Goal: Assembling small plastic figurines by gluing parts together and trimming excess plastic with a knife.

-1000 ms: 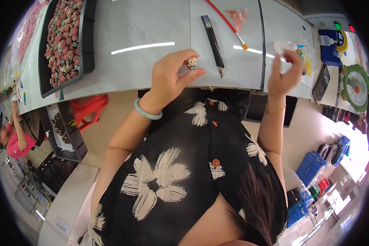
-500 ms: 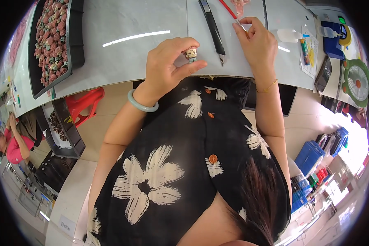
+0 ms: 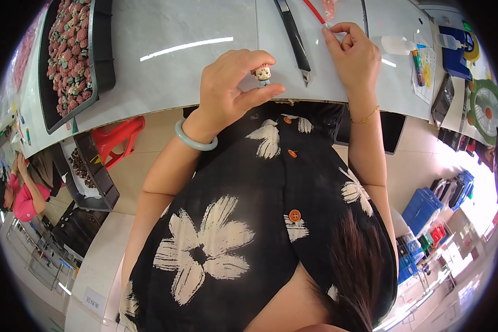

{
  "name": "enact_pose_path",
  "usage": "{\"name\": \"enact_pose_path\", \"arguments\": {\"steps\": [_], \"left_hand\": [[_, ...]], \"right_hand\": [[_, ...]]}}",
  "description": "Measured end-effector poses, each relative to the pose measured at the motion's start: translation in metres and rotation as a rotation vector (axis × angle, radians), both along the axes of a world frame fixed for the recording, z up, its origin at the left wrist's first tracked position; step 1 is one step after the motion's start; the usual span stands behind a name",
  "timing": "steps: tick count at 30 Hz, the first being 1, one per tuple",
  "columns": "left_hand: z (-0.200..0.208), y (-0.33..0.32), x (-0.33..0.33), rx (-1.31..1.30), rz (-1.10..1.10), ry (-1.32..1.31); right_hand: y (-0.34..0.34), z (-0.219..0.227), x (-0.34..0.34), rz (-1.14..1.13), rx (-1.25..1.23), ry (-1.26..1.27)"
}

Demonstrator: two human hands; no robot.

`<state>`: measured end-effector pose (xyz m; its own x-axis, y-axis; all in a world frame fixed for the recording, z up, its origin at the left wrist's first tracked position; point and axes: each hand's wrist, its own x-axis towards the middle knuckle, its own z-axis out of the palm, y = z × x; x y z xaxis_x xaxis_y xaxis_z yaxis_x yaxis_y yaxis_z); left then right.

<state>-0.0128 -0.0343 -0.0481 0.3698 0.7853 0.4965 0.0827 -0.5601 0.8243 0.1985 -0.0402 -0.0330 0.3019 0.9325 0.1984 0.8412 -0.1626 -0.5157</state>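
Observation:
My left hand (image 3: 229,83) is closed on a small figurine (image 3: 263,74) with a pale face, a reddish top and a grey-green lower part. The figurine stands upright between thumb and fingers. To the right, my right hand (image 3: 357,58) pinches a slim paintbrush with a red handle (image 3: 314,11), whose tip is hidden by the fingers. A black utility knife (image 3: 294,39) lies on the grey table (image 3: 177,72) between my hands, its blade end toward me.
A black tray (image 3: 102,61) full of pinkish-red figurines stands at the left. A pink piece (image 3: 328,8) lies at the top edge. On the right are a white squeeze bottle (image 3: 395,45), a marker (image 3: 419,69) on paper and a green fan (image 3: 486,110). A person (image 3: 25,193) sits far left.
The view has shifted slightly. The brush has drawn in relative to my right hand, so its tip no longer shows. My left hand keeps its hold on the figurine.

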Motion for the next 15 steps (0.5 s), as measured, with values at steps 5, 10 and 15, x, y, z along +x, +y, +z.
{"name": "enact_pose_path", "arguments": {"steps": [5,10,15], "left_hand": [[-0.0005,0.0006,0.0006,0.000,-0.006,-0.005],[0.0001,0.0000,0.0021,-0.022,0.001,-0.012],[0.0047,0.0032,-0.0033,-0.040,-0.098,0.062]], "right_hand": [[-0.0003,-0.0010,0.0015,0.007,0.005,-0.007],[0.0007,0.0003,0.0030,0.001,-0.015,-0.001],[0.0030,0.0026,0.0050,-0.005,-0.017,0.005]]}}
